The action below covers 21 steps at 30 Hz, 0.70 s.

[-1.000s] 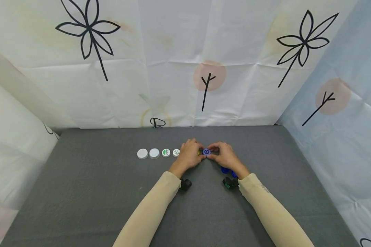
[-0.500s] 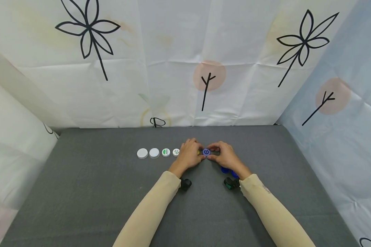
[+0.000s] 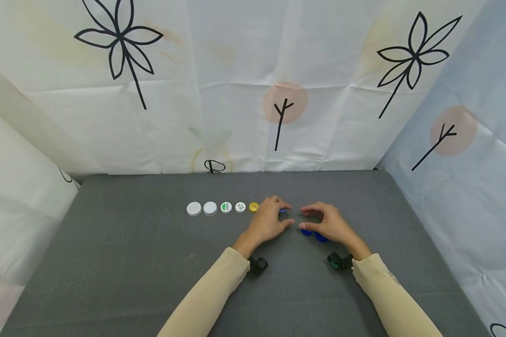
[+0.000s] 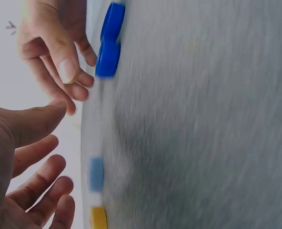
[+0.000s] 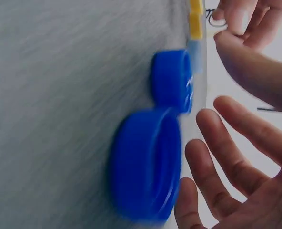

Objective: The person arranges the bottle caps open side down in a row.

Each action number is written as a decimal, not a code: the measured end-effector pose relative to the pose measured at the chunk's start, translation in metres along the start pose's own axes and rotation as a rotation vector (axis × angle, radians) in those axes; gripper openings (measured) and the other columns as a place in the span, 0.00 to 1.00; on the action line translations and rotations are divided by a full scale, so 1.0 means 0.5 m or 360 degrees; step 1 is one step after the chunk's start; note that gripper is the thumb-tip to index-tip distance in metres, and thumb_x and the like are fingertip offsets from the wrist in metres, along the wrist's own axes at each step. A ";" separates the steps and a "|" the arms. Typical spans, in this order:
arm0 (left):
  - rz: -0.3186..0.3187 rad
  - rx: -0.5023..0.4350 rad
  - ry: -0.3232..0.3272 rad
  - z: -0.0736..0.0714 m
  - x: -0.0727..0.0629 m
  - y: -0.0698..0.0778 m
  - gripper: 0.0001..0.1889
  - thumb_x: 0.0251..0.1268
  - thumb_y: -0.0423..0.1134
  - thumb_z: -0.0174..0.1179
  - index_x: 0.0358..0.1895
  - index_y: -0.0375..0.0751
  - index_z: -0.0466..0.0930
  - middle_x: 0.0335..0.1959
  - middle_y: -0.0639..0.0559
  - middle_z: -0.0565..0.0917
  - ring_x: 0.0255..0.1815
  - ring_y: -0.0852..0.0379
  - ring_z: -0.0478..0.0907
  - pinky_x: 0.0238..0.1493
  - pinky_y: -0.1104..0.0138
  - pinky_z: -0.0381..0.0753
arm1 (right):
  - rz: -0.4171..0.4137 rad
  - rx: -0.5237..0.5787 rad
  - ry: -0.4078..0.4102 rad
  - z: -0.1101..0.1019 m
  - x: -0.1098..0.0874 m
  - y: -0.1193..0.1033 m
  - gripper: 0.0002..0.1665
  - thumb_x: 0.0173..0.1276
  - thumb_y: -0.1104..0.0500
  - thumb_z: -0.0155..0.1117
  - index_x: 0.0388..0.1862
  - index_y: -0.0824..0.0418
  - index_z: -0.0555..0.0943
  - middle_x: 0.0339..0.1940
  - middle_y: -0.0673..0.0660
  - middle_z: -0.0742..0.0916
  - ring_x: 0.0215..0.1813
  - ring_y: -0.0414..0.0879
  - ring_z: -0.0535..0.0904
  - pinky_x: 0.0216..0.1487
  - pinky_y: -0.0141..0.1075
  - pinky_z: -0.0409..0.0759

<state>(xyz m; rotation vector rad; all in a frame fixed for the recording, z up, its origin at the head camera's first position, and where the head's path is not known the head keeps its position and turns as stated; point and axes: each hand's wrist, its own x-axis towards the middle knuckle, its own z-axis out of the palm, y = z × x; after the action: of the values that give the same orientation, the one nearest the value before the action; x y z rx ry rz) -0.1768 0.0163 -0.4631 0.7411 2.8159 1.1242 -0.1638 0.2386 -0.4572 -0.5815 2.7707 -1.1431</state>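
Note:
My left hand (image 3: 269, 220) hovers over the row of bottle caps, fingers spread and nothing between them. Partly hidden behind its fingers is a light blue cap (image 3: 283, 211); the left wrist view shows that cap (image 4: 95, 174) on the cloth beside a yellow cap (image 4: 98, 217). To the right, my right hand (image 3: 330, 222) is held empty with loosely bent fingers. Below its thumb lie a smaller dark blue cap (image 3: 307, 232) and a larger dark blue cap (image 3: 321, 237). In the right wrist view the larger cap (image 5: 143, 167) lies hollow side up, close to the fingers.
Leftward, the row continues with a yellow cap (image 3: 254, 207), a small white cap with green marks (image 3: 240, 207), a green-and-white cap (image 3: 226, 208) and two plain white caps (image 3: 194, 209) (image 3: 210, 208). A grey cloth (image 3: 130, 262) covers the table; printed white sheets (image 3: 236, 117) enclose it.
Both hands have let go of the light blue cap, which stays in the row. The right hand has moved right and nearer the body; the left has shifted slightly right and nearer, uncovering a yellow cap.

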 end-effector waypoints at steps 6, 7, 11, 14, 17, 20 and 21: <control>0.0020 -0.0124 -0.0096 0.023 -0.009 0.019 0.19 0.62 0.43 0.74 0.54 0.38 0.87 0.47 0.47 0.83 0.51 0.52 0.78 0.55 0.61 0.76 | 0.0033 0.0024 -0.0063 -0.009 -0.034 0.015 0.31 0.58 0.56 0.81 0.58 0.69 0.83 0.49 0.60 0.85 0.52 0.57 0.81 0.54 0.56 0.78; 0.0019 -0.0126 -0.0109 0.028 -0.009 0.020 0.20 0.62 0.43 0.74 0.54 0.38 0.87 0.47 0.47 0.83 0.51 0.52 0.78 0.55 0.62 0.76 | 0.0041 0.0012 -0.0064 -0.009 -0.037 0.018 0.32 0.57 0.56 0.82 0.58 0.68 0.83 0.48 0.60 0.85 0.52 0.56 0.80 0.54 0.55 0.77; -0.0017 -0.0109 -0.0158 0.043 -0.009 0.023 0.21 0.61 0.45 0.74 0.54 0.39 0.87 0.47 0.49 0.84 0.49 0.54 0.77 0.55 0.63 0.75 | 0.0033 -0.0058 -0.0053 -0.008 -0.044 0.025 0.31 0.56 0.57 0.83 0.56 0.68 0.84 0.47 0.58 0.84 0.50 0.54 0.79 0.53 0.53 0.76; -0.0044 -0.0075 -0.0169 0.052 -0.008 0.025 0.21 0.60 0.45 0.75 0.54 0.40 0.87 0.45 0.51 0.84 0.47 0.56 0.76 0.53 0.64 0.74 | 0.0033 -0.0084 -0.0033 -0.006 -0.044 0.028 0.28 0.55 0.57 0.83 0.54 0.66 0.86 0.45 0.56 0.84 0.48 0.53 0.78 0.51 0.50 0.75; -0.0052 -0.0042 -0.0151 0.057 -0.007 0.027 0.20 0.59 0.46 0.76 0.52 0.40 0.88 0.41 0.52 0.84 0.44 0.58 0.76 0.51 0.65 0.73 | 0.0035 -0.0100 -0.0011 -0.002 -0.044 0.030 0.24 0.56 0.58 0.83 0.51 0.64 0.87 0.43 0.56 0.83 0.46 0.52 0.77 0.48 0.47 0.74; -0.0048 -0.0016 -0.0123 0.062 -0.005 0.029 0.17 0.58 0.46 0.76 0.48 0.42 0.90 0.38 0.54 0.84 0.42 0.60 0.74 0.49 0.65 0.72 | 0.0036 -0.0107 0.0006 0.001 -0.044 0.031 0.22 0.57 0.58 0.82 0.49 0.62 0.88 0.42 0.55 0.83 0.45 0.51 0.76 0.46 0.44 0.72; -0.0046 -0.0012 -0.0116 0.064 -0.004 0.029 0.16 0.59 0.45 0.76 0.47 0.43 0.91 0.38 0.55 0.84 0.41 0.60 0.74 0.49 0.65 0.72 | 0.0034 -0.0100 0.0009 0.001 -0.044 0.030 0.21 0.57 0.58 0.82 0.49 0.62 0.89 0.42 0.55 0.83 0.45 0.51 0.76 0.45 0.44 0.71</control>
<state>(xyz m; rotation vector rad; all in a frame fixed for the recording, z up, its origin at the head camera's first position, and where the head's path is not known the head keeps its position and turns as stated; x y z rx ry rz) -0.1627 0.0451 -0.4775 0.7227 2.7523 1.0799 -0.1480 0.2564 -0.4696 -0.5542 2.8196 -1.0582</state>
